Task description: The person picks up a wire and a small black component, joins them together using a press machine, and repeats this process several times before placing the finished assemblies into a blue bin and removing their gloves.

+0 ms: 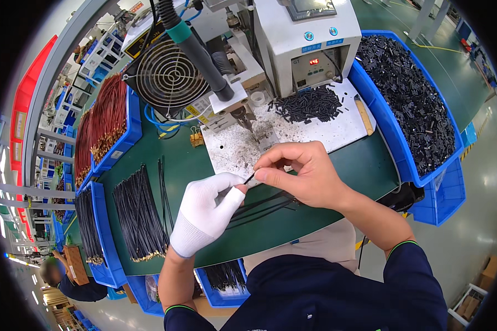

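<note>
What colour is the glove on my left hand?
The glove is white; it shows best in the head view, the only one here.

Over a green table (364,179), a gloved left hand (207,209) and bare right hand (306,174) pinch a thin black piece (249,179); white machine (281,38) at twelve o'clock, blue bin (384,127) at two.

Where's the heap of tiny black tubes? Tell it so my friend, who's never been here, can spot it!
Find the white machine at the top with glowing red digits. Below the digits, on the white base plate, is the heap of short black tubes. Unlike the black pieces filling the blue bin to its right, these lie loose on the plate.
</note>
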Motion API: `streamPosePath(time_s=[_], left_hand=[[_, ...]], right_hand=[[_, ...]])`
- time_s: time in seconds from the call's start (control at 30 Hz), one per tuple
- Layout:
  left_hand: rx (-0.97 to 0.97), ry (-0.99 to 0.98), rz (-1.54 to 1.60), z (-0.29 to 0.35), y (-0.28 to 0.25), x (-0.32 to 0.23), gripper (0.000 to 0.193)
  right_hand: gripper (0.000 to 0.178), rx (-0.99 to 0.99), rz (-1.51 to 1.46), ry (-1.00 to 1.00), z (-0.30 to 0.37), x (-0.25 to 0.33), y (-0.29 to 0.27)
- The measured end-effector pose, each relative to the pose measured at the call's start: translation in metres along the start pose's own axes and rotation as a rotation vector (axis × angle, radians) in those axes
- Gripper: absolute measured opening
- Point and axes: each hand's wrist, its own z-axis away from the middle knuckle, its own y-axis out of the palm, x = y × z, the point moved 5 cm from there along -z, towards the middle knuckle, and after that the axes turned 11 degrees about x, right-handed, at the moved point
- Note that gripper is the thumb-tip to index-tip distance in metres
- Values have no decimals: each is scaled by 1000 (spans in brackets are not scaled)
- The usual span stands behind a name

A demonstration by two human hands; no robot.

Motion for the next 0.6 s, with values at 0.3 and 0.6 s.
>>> streamPosePath(time_s=[0.3,0.6], left_hand=[[-83,53,82,-12,11,-7,22],[-204,107,-107,-18,5,3,19]], right_hand=[[11,-8,-138,-3,7,-17,5],[9,-76,527,-142,1,-11,-34]])
